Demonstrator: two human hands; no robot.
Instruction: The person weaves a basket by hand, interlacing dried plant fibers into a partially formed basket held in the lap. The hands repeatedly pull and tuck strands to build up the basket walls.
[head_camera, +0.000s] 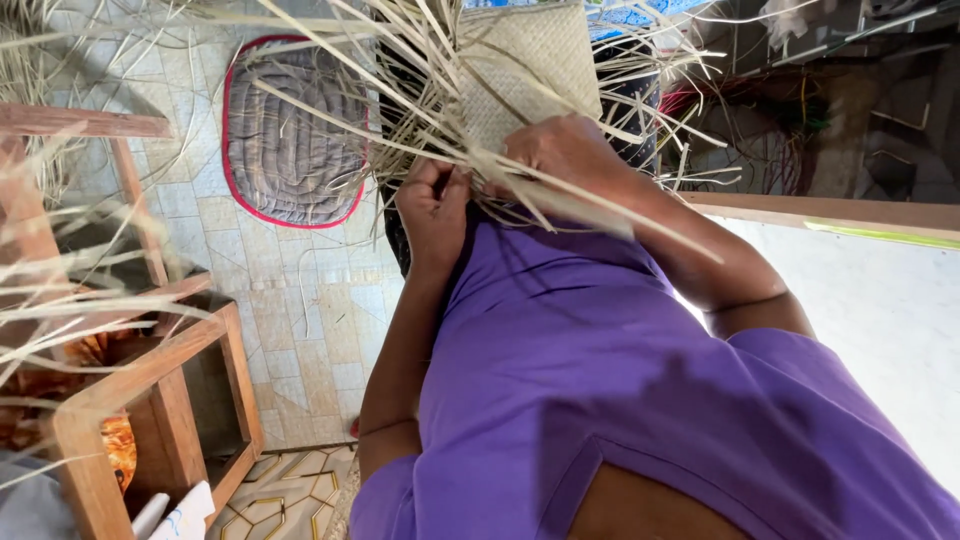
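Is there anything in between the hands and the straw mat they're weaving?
Nothing visible. Both hands are right on it: the left hand is closed around a bunch of loose dry strips, and the right hand presses on the edge of the woven mat. The loose strips only fan out over and around the hands.

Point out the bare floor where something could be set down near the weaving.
Bare tiled floor lies between the wooden frame and the left arm, below the grey mat. Another patch sits left of that mat. It is crowded around the left hand and right hand, where loose strips fan out from the woven panel.
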